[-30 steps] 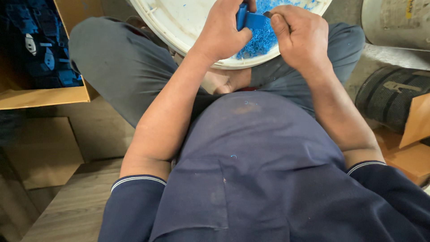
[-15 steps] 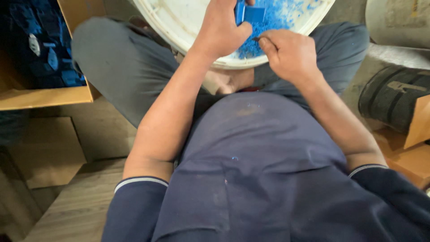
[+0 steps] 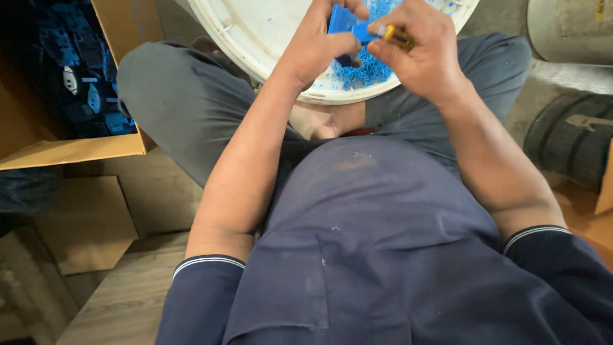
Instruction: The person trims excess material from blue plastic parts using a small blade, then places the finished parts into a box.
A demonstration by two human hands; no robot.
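My left hand grips a blue plastic part over a white plastic bucket resting on my crossed legs. My right hand is closed on a small tool with a yellow handle, whose tip meets the blue part. A heap of blue plastic shavings lies in the bucket just under both hands. The tool's tip is hidden between my fingers and the part.
An open cardboard box holding several dark blue plastic parts stands at the left. A flat cardboard sheet lies on the wooden floor. A black cylinder and a grey drum stand at the right.
My right hand has risen from the bucket rim to meet the blue part, and the yellow-handled tool now shows. The view has tilted slightly; the left hand keeps its hold.
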